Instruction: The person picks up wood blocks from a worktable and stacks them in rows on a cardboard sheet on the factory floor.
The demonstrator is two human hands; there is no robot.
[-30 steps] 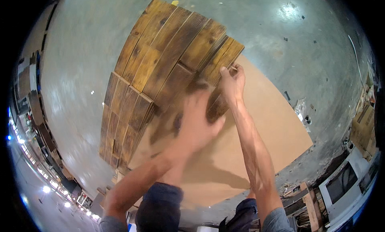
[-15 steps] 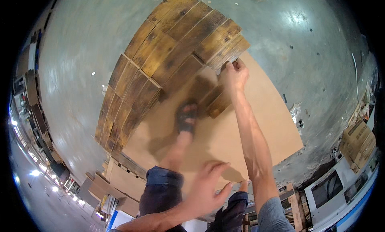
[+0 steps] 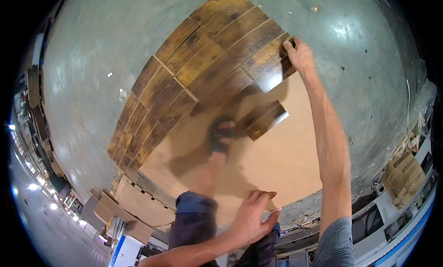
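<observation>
More than a dozen planks [image 3: 203,50] can be counted in the large group, though the exact number is hidden by blurred seams. Apart from these, one loose plank [image 3: 268,124] at least is seen on one tan board [image 3: 286,165]; whether two pieces are joined there cannot be told. Two hands are shown, one left hand [image 3: 254,214] and one right hand [image 3: 302,57]. One sandal [image 3: 216,138], two trouser legs [image 3: 196,216], one grey sleeve [image 3: 336,241] and one carton [image 3: 404,177] are also counted.

You see white shine on the floor [image 3: 347,32] and one plank [image 3: 271,81], shadows by your blurry foot [image 3: 222,133], bent edges.
</observation>
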